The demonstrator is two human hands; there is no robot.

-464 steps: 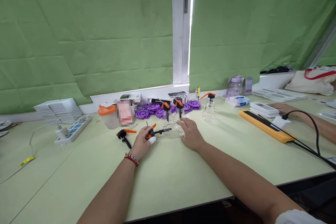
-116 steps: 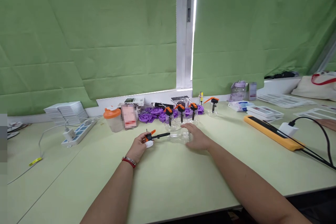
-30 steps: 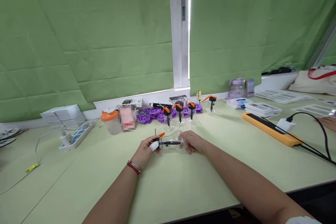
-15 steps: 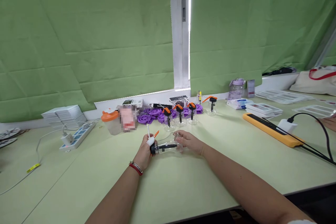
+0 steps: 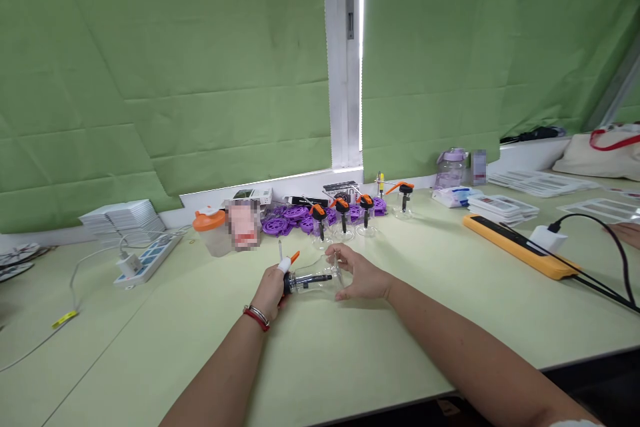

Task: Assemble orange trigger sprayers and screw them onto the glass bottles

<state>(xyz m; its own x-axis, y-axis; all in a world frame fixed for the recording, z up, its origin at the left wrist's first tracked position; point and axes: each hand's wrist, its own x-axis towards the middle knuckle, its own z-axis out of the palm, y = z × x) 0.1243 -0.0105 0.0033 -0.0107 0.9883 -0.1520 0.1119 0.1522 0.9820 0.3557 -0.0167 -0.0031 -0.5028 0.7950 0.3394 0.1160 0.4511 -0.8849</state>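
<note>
A clear bottle (image 5: 320, 283) with a black part inside lies on its side above the table. Its black collar, an orange lever and a thin metal spout are at the left end. My left hand (image 5: 270, 290) is closed around that collar end, and its fingers are partly hidden. At the wide base, my right hand (image 5: 360, 273) holds the bottle's rim between thumb and fingers. Several similar bottles (image 5: 343, 220) with black tops and orange levers stand upright just beyond my hands.
Purple wheel-like parts (image 5: 285, 221) are piled behind the bottles. An orange-lidded cup (image 5: 213, 237) and a white power strip (image 5: 147, 260) stand left. A yellow power strip (image 5: 517, 247) with cables, stacked cards (image 5: 503, 209) and another person's hand (image 5: 625, 233) are right.
The held bottle and my left hand have shifted slightly left. My right thumb has spread down to the lower edge of the base, with the fingers at its upper edge.
</note>
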